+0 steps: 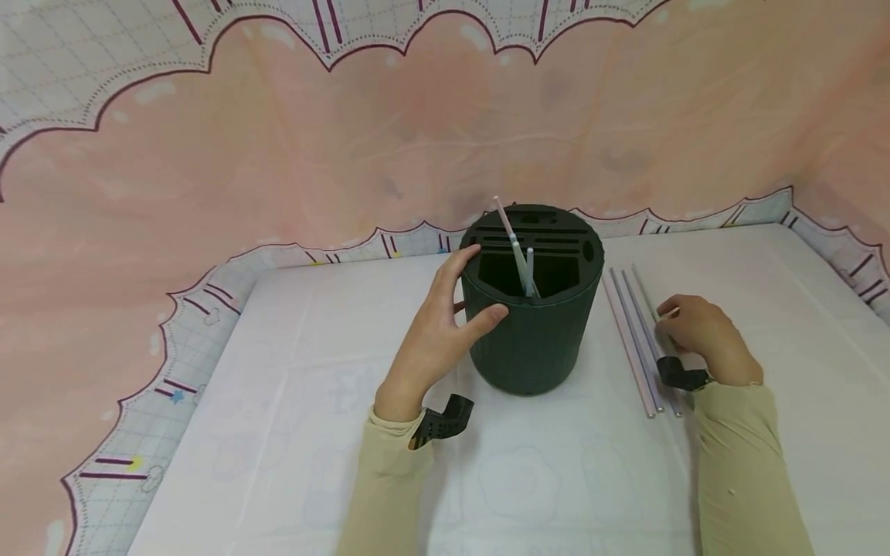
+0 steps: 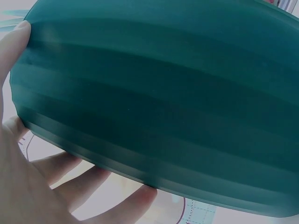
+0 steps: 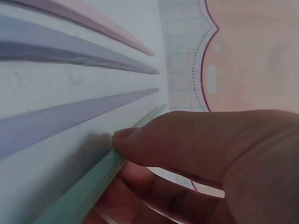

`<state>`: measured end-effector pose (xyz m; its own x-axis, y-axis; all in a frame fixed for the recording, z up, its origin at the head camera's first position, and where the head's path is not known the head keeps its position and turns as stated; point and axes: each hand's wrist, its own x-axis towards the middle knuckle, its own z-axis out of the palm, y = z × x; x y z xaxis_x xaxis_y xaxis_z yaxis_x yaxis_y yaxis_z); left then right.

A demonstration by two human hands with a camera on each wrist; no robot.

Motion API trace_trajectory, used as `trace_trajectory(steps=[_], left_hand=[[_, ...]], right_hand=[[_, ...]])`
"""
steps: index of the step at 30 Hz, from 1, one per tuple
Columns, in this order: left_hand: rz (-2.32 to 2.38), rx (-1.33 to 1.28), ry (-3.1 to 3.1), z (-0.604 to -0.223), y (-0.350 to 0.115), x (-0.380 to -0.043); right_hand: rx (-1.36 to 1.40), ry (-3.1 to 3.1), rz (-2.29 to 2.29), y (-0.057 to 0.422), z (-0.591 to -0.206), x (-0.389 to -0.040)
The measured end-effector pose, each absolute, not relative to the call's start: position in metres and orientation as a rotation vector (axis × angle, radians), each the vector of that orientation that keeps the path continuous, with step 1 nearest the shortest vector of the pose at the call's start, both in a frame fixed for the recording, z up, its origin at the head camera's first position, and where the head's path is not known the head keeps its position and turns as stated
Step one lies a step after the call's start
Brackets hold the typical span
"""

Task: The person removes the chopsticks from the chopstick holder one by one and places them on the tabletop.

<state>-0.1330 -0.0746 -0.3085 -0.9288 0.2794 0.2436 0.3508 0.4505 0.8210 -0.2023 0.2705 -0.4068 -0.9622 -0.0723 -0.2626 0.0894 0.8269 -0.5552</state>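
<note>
A dark green round pen holder [image 1: 524,347] stands upright on the table. My left hand [image 1: 434,336] holds its left side, thumb at the front near the rim and the other fingers spread round the wall. Thin pastel straws [image 1: 518,255] lean in its large front compartment. To the right of the holder, my right hand [image 1: 709,336] pinches a pale green straw [image 3: 88,186] between thumb and fingers. Beside it on the table lie a pink straw [image 3: 93,21] and two purple straws [image 3: 79,109], roughly parallel.
The white-covered table [image 1: 313,432] runs up to a peach cloth [image 1: 417,131] with a scalloped, checked border at the back and left. Slots and small holes mark the rear part of the holder's top. Each wrist wears a black camera mount [image 1: 445,421].
</note>
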Motion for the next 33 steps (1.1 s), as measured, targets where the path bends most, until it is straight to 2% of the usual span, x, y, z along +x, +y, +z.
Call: trace_trajectory(steps=[11,16,26,33], left_hand=[[-1.516,-0.552,-2.622,-0.307,-0.075,-0.133],[-1.515,-0.553,-2.624,-0.307,-0.074,-0.133],[-1.512,-0.565,-2.615,-0.308,-0.074,-0.132],[-1.506,-0.556,-2.617,-0.307,-0.073,-0.130]], right_hand=[[0.091,2.767,-0.829,0.266,-0.404,-0.203],[0.037,2.868,-0.908,0.260,-0.398,-0.204],[-0.062,3.101,-1.233,0.238,-0.374,-0.200],[-0.141,3.224,-1.656,0.205,-0.359,-0.195]])
